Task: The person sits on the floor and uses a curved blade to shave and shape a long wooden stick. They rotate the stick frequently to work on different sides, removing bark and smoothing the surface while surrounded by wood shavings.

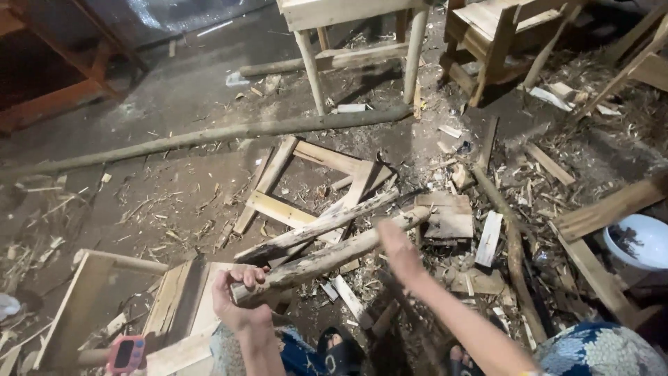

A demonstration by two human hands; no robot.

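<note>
Holding the near end of a long, rough, bark-covered round wooden stick (327,254), the left hand (240,299) has its fingers curled tight around it, above the dirt floor (174,104) near its bottom edge. The right hand (398,252) looks open and flat and blurry, just beside the stick's middle. The stick looks stiff, hard and a bit heavy, so the thick near end seems the best place to grab.

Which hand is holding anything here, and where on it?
The left hand grips a rough, bark-stripped wooden pole at its near, lower end, fingers wrapped around it. The right hand is open beside the pole further up, blurred; it grips nothing.
</note>
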